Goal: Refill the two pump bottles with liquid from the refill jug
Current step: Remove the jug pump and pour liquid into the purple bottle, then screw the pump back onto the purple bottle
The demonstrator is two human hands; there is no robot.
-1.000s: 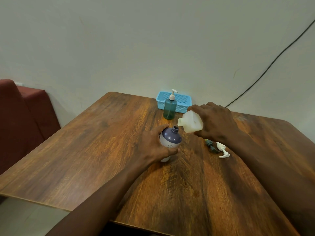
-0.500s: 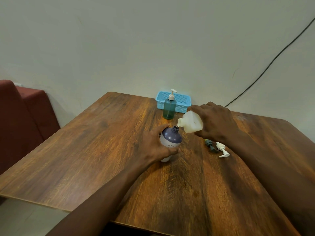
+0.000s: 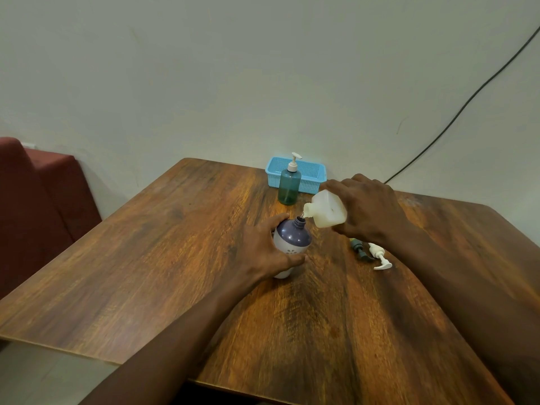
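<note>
A purple-and-white bottle [image 3: 292,235] stands upright mid-table with its neck open. My left hand [image 3: 263,251] wraps around its left side and front. My right hand [image 3: 369,210] holds the white refill jug [image 3: 327,212] tipped to the left, its spout just above the purple bottle's mouth. A thin thread of liquid shows at the spout. A teal bottle [image 3: 288,185] with its white pump fitted stands farther back. A loose white pump head [image 3: 380,257] lies on the table to the right, beside a dark cap [image 3: 360,250].
A blue mesh basket [image 3: 312,173] sits at the table's far edge behind the teal bottle. The wooden table [image 3: 181,258] reaches to a pale wall. A red seat [image 3: 35,206] stands at the left. A black cable [image 3: 455,112] runs down the wall on the right.
Almost nothing differs: both hands hold their places, and the jug stays tilted over the purple bottle's mouth.
</note>
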